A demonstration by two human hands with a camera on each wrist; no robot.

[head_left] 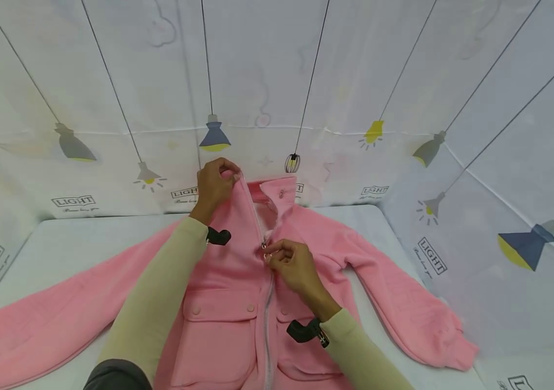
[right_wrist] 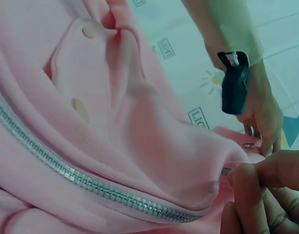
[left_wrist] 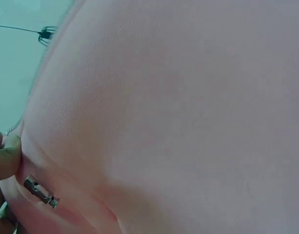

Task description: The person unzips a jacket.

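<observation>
A pink jacket lies front up, its metal zipper joined up to the chest and parted above. My left hand pinches the top corner of the collar on the left side and lifts it. With thumb and fingers my right hand pinches the zipper pull just below the parted collar. In the left wrist view a small metal fitting shows on the fabric below my left fingers. The right wrist view shows the joined zipper teeth curving towards my right hand.
The jacket's sleeves spread to both sides over a white table. Buttoned flap pockets sit on its front. Behind and right stands a white wall sheet printed with lamps. Dark camera mounts are strapped to both wrists.
</observation>
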